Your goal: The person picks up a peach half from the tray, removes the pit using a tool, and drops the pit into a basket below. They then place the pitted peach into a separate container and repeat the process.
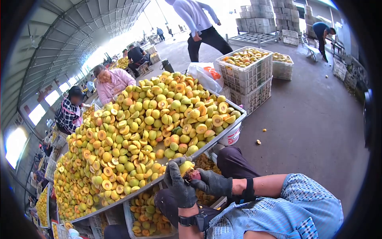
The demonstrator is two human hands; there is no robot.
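My left hand (181, 187), in a dark glove with a watch at the wrist, holds a yellow peach (186, 167) in its fingers near the table's front edge. Right beside it, my right hand (215, 183), also gloved in dark grey, is closed on a dark red, rounded object (193, 175), held against the peach; its kind is not clear. Both hands meet above my lap. In front of them a metal-edged table (159, 178) bears a large heap of peaches (135, 131), many halved, some with pits showing.
Below the table edge stands a crate (131, 223) of cut fruit. Stacked white crates (244, 77) of fruit and a plastic bag (205, 75) are beyond the table's right end. Two people (115, 81) sit across the heap; another person (199, 26) walks past. Fruit pieces (258, 142) lie on the floor.
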